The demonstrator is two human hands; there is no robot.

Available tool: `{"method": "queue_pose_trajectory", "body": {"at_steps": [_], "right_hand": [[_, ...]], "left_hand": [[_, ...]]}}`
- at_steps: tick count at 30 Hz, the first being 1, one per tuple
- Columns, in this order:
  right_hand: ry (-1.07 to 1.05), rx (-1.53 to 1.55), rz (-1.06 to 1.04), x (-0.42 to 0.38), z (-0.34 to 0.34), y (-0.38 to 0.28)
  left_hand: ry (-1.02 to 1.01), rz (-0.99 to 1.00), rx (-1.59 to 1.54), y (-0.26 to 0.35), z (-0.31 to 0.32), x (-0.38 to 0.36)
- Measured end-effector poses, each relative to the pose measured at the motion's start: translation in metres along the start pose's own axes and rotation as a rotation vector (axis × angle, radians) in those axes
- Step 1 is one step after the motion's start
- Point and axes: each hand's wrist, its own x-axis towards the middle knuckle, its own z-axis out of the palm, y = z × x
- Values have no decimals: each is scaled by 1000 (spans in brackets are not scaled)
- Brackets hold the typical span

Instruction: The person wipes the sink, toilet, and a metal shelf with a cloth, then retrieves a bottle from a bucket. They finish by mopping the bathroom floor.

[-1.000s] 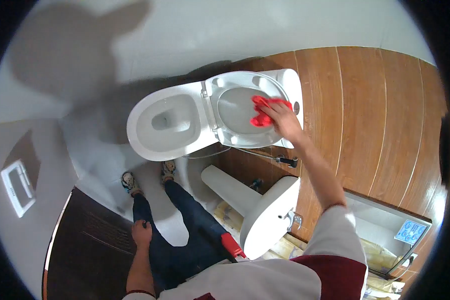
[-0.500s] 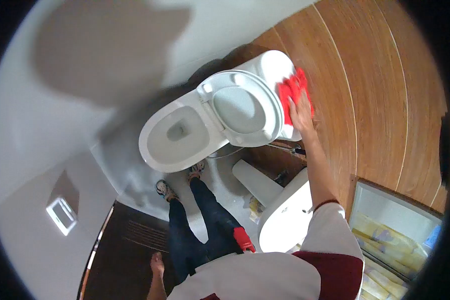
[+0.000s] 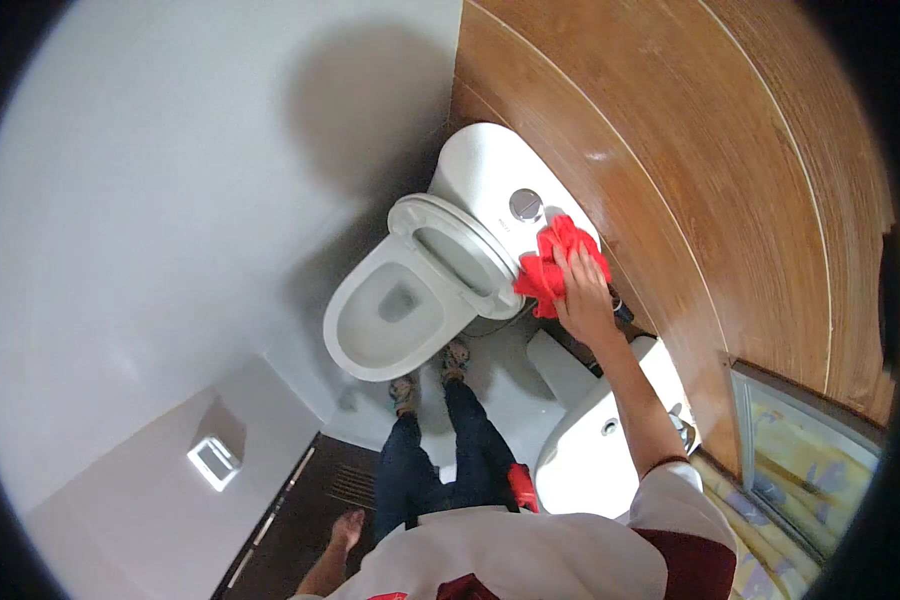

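Observation:
My right hand (image 3: 585, 300) presses a crumpled red cloth (image 3: 560, 265) against the right end of the white toilet tank (image 3: 480, 165), its fingers spread over the fabric. Beside the cloth, the round flush button (image 3: 525, 205) shows on the tank lid. The toilet seat and lid (image 3: 457, 260) stand raised against the tank, and the toilet bowl (image 3: 385, 320) is open below them. Low at my side hangs my left hand (image 3: 348, 528), apart from everything on the toilet; its fingers look curled with nothing in them.
A white sink (image 3: 590, 455) with a tap stands to the right of the toilet. Wood-look tiles (image 3: 660, 150) cover the wall behind the tank. A framed mirror (image 3: 810, 450) is at the right, and a toilet-paper holder (image 3: 214, 462) sits on the left wall.
My right hand and the cloth have shifted along the tank to its right end, uncovering the flush button. The view has turned, showing more of the tank top. My left hand still hangs low.

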Motion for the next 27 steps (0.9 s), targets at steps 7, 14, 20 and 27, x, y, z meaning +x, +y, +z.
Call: {"method": "queue_pose_trajectory", "body": {"at_steps": [7, 14, 20, 27], "right_hand": [[216, 122, -78, 204, -13, -52], [446, 115, 79, 69, 2, -31], [732, 338, 474, -142, 6, -31], [418, 147, 973, -236, 79, -117]], "left_hand": [[-109, 189, -582, 81, -80, 20], [-8, 454, -242, 164, -190, 48], [10, 671, 704, 95, -233, 98], [-104, 749, 382, 135, -244, 75]]}}
